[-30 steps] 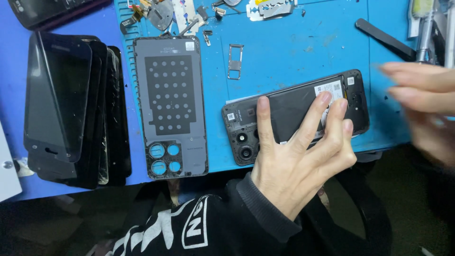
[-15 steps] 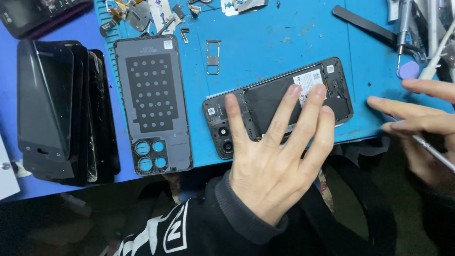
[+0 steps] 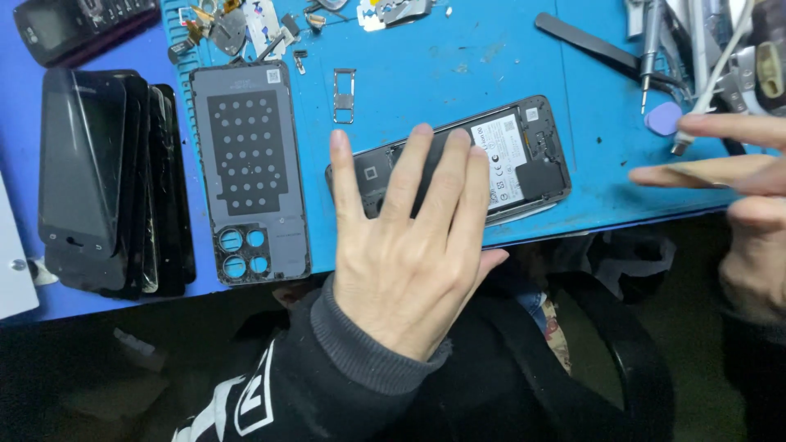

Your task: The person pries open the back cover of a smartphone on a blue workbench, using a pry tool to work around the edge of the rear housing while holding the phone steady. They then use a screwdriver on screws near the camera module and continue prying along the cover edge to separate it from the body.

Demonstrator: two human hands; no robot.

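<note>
left hand (image 3: 409, 245): flat and spread out, fingers (image 3: 446, 176) lying across the opened phone (image 3: 508, 164) — pressing on it, not gripping anything
right hand (image 3: 737, 205): off at the right edge, fingers stretched out loose, holding nothing, hovering by the mat's corner
opened phone: back off, battery with its white label showing, lying tilted near the front edge of the blue mat (image 3: 458, 57)
back cover (image 3: 250, 172): grey, inside face up, just left of the phone, camera holes toward the person
SIM tray (image 3: 345, 94): on the mat between cover and phone
stack of dark screens (image 3: 106, 180): far left — well apart from the phone
tweezers (image 3: 598, 51): black, top right, near a purple pick (image 3: 661, 120)
</note>
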